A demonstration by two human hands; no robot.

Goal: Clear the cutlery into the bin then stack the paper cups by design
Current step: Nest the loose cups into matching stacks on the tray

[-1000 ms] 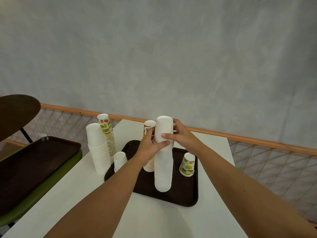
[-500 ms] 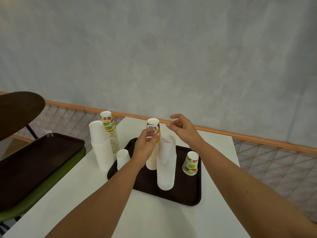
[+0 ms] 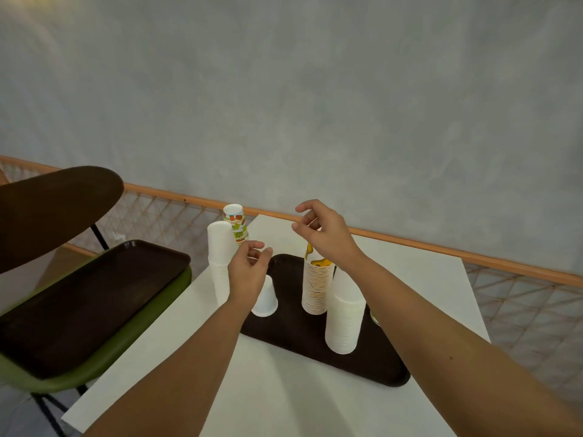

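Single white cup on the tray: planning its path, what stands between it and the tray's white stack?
The yellow-printed cup stack, standing on the tray, seen in the head view.

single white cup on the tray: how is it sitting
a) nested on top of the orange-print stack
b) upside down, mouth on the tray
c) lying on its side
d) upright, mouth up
b, the single white cup stands alone on the dark tray with its wide rim down and its narrow base up.
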